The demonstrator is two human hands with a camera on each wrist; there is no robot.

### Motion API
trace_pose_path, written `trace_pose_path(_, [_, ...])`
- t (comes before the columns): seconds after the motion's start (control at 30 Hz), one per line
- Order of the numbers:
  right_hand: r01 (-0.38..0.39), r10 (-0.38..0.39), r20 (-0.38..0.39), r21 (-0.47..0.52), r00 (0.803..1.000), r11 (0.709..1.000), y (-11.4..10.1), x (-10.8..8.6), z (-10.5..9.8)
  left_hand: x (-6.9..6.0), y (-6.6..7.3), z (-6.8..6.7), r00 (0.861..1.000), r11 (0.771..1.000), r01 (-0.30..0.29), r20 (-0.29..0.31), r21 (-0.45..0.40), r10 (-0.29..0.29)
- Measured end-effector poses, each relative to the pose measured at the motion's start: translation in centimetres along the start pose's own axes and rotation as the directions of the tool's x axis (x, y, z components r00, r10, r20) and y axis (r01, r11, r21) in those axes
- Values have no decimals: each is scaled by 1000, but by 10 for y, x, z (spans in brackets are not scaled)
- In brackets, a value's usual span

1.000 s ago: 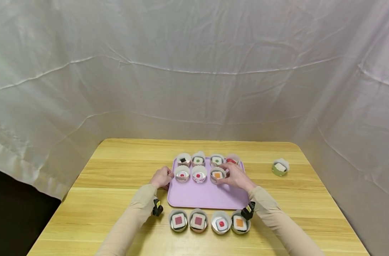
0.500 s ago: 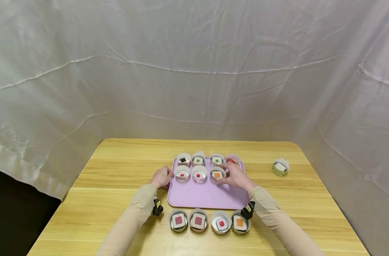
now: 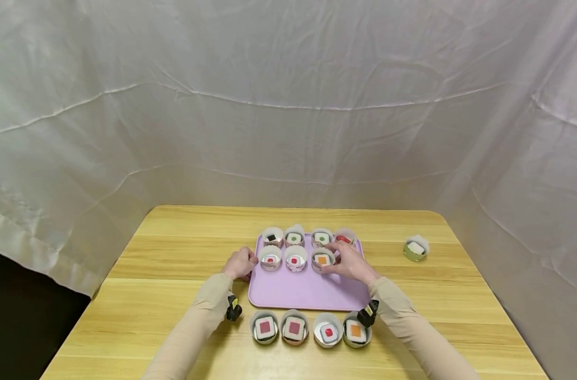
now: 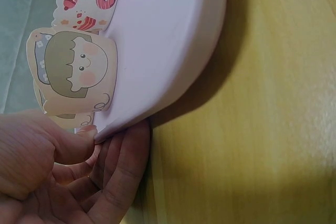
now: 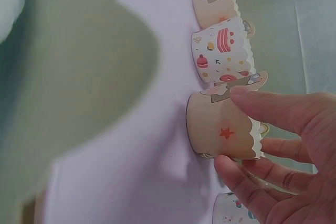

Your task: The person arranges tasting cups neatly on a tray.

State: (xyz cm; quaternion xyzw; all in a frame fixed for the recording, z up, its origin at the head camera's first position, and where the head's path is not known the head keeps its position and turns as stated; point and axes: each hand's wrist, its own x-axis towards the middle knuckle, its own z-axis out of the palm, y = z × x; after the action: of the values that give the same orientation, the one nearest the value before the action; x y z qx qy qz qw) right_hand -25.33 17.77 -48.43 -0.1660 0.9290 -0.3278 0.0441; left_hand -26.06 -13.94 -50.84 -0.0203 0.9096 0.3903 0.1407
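Head view, looking down at a wooden table (image 3: 174, 253): my left hand (image 3: 239, 263) grips the left edge of a lilac tray (image 3: 293, 293), thumb on top and fingers underneath. My right hand (image 3: 352, 262) holds a paper cup (image 5: 223, 129) between thumb and fingers; that cup is upright on the tray, at the right end of the front row, an orange-centred block (image 3: 322, 259) inside it. Left of it in this row are two cups with red-centred blocks (image 3: 295, 260); the one nearest my left hand bears a cartoon face (image 4: 81, 64). Behind them runs a row of four cups: one with a black piece (image 3: 271, 238), two with green-dotted blocks (image 3: 294, 238), one with a red piece (image 3: 343, 240). On the table, just in front of the tray, four more cups (image 3: 333, 320) sit side by side, two of them showing dark pink squares (image 3: 265, 326). Well apart to the right is a green cup (image 3: 412, 255). Beige sleeves (image 3: 183, 327) cover my arms. Pale curtains (image 3: 288, 105) hang beyond the table.
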Motion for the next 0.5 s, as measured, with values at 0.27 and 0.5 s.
trace_pose_path(0.27, [-12, 13, -8, 102, 1000, 995, 3, -7, -3, 0, 1, 0, 1000, 1000, 13, 6, 2, -13])
trace_pose_path(0.5, [-45, 81, -150, 228, 985, 973, 13, -16, -11, 0, 1, 0, 1000, 1000, 18, 9, -2, -18])
